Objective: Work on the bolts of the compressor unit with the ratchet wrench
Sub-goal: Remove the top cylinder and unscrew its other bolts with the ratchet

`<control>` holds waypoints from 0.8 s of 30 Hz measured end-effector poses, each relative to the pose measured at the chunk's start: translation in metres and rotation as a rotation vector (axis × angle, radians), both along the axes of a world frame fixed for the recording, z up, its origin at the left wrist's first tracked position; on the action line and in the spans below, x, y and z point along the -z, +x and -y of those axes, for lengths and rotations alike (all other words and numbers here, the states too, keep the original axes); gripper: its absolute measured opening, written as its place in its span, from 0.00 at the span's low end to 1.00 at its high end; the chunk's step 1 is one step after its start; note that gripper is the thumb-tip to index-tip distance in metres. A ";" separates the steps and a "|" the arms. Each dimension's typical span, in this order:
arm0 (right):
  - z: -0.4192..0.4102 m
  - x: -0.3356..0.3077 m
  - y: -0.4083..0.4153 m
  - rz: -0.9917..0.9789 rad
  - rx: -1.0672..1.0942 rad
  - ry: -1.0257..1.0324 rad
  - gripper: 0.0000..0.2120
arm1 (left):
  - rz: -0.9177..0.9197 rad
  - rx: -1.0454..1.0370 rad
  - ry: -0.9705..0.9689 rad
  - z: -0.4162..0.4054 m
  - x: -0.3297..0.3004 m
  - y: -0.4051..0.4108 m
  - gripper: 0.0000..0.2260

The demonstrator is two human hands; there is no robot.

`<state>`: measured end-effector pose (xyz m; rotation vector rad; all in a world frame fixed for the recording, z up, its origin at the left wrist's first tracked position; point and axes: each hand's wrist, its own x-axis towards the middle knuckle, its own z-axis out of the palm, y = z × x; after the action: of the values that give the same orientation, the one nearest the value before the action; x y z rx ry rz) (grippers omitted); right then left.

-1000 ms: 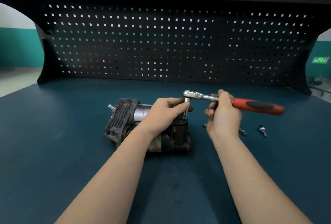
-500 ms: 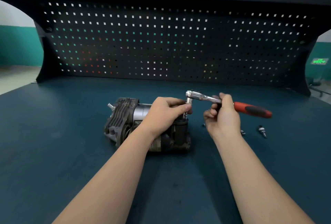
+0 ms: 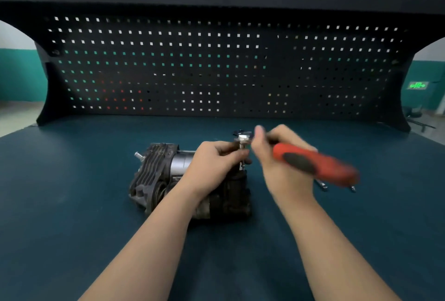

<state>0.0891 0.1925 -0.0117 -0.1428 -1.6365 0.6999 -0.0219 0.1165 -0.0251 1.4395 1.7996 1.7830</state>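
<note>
I see the right hand [image 3: 277, 163] curled around the blurred wrench [image 3: 310, 162], its head over the compressor [image 3: 168, 175]. The left hand [image 3: 214, 166] pinches the socket [image 3: 242, 153]. Loose bolts [image 3: 322, 185] lie on the bench [image 3: 72, 204].

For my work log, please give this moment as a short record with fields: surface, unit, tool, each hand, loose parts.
surface: dark teal bench top
unit: compressor unit lying on its side
tool: ratchet wrench, red handle, head over the unit
left hand: holds the socket extension
right hand: grips the wrench, blurred
loose parts: small metal pieces right of the unit
</note>
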 end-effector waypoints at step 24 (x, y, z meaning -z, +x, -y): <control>-0.037 0.004 -0.001 -0.291 -0.518 -1.320 0.09 | 0.040 0.033 -0.105 -0.001 0.000 0.002 0.05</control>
<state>0.0877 0.2293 -0.0162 -0.5326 -0.6948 2.0148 -0.0197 0.1171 -0.0256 1.3760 1.8102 1.6629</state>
